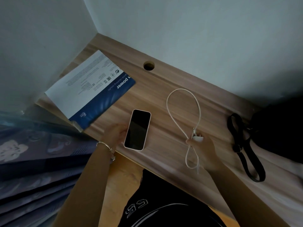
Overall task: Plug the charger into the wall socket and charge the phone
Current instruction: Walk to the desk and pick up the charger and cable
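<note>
Desk (164, 82) in a wall corner; no socket in view, so the reach is probably blind. Box (91, 89) far left. Black strap (246, 148) right: a lifted cable could snag it. Phone (137, 130) flat near the front edge, left hand (114, 133) gripping its side; a nudge may tip it off. Cable (183, 102) looped; right hand (201, 148) pinches charger (197, 138) and cable together, so a tangle seems likely

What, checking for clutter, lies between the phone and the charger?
Right of the phone, bare wooden desk, then a strand of white cable just before the charger that the right hand pinches; the head view shows it.
</note>
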Demonstrator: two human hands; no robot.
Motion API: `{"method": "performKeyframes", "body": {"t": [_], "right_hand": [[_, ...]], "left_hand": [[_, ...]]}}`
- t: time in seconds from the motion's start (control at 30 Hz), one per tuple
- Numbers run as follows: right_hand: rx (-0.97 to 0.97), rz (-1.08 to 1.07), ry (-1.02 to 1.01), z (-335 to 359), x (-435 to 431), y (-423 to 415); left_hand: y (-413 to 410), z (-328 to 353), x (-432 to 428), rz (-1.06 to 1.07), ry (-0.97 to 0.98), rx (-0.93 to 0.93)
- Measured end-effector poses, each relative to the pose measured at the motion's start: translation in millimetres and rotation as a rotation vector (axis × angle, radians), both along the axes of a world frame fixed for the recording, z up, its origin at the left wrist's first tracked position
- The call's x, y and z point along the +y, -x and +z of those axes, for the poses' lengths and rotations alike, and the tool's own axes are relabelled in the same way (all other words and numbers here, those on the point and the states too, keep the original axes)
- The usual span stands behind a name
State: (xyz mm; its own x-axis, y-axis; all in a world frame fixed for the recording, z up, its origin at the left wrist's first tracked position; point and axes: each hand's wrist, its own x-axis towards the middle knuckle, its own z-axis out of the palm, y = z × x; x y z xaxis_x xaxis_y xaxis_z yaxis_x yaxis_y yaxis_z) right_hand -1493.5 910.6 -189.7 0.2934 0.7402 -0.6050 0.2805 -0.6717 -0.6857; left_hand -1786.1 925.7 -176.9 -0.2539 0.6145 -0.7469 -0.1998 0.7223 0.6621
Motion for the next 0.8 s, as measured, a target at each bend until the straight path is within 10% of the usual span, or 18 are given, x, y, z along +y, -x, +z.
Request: {"method": "performKeyframes", "body": {"t": [0.8], "right_hand": [[0.05, -0.159, -0.024, 2.5, -3.6, 1.0]], "left_hand": [[-8.4, -2.4, 14.9, -0.181, 0.022, 0.025]]}}
